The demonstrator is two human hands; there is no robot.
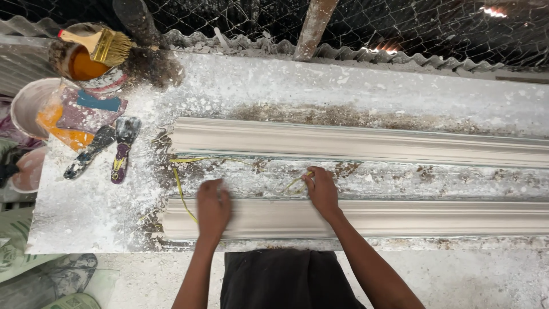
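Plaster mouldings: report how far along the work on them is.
Done: two long plaster mouldings, far and near, lie formed on the dusty table. In hand: the left hand rests on the near moulding; the right hand pinches a yellow string. Left: both mouldings remain on the table.

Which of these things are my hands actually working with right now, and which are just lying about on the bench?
In hand:
- left hand resting on the near plaster moulding
- right hand pinching a yellow fibre strand at its upper edge

Lying about:
- far moulding
- two scrapers
- brush across a tin
- white bucket
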